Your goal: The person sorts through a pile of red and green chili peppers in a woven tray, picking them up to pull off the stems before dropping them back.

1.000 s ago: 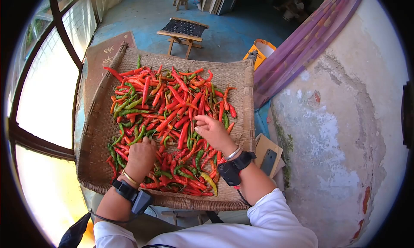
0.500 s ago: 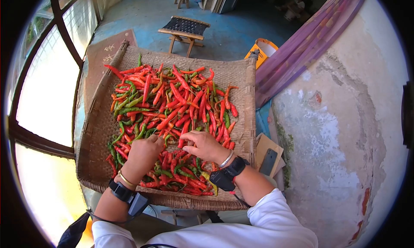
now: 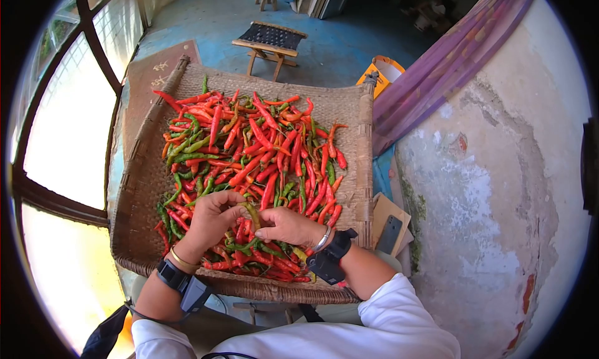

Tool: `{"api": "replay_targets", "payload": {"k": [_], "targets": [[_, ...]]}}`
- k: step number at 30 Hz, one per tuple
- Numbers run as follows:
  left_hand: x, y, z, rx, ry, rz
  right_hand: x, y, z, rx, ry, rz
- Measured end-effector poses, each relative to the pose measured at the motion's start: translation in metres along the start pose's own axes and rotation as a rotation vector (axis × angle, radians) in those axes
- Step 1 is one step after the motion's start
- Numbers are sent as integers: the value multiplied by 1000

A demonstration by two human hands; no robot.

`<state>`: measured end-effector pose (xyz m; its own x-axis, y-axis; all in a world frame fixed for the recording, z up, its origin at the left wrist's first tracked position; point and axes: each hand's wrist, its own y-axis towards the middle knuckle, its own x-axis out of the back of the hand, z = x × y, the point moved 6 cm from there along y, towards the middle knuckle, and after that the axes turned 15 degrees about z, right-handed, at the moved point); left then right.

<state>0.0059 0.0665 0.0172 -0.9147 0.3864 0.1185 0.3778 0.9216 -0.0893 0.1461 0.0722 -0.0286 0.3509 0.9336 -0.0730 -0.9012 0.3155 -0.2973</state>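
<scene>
A curved yellow-green chili pepper is held up between my two hands, over the front part of the pile. My left hand pinches its upper end with thumb and fingers. From the other side, my right hand closes thumb and fingers on its lower end, and its fingertips are partly hidden. Beneath and beyond them, many red, orange and green chili peppers lie heaped in a shallow woven basket tray.
A folding stool stands on the blue floor beyond the tray. At right are an orange box, a purple curtain, a phone on a board and a peeling wall. Windows line the left.
Both hands have come up slightly from the pile, and a yellow-green chili pepper now shows between them. The right hand has shifted a little left and down.
</scene>
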Motion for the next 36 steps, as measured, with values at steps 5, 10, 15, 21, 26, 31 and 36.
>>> {"api": "replay_targets", "payload": {"k": [5,10,15,21,26,31,36], "targets": [[37,12,6,33,-410,-293,9,-7,1,-184,-389,-41],[72,9,-14,-246,-417,-427,16,-7,-3,-128,-98,-71],[90,-5,-12,-45,595,-389,18,-9,2,-117,-88,-124],[65,-1,42,437,1219,58,21,-9,1,-132,-89,-124],[59,3,52,361,1294,-5,29,-15,8,-62,1,-214],[27,2,23,255,994,148,33,-39,39,-14,20,-376],[-6,-2,13,135,266,234,18,-55,45,-44,-12,-388]]}}
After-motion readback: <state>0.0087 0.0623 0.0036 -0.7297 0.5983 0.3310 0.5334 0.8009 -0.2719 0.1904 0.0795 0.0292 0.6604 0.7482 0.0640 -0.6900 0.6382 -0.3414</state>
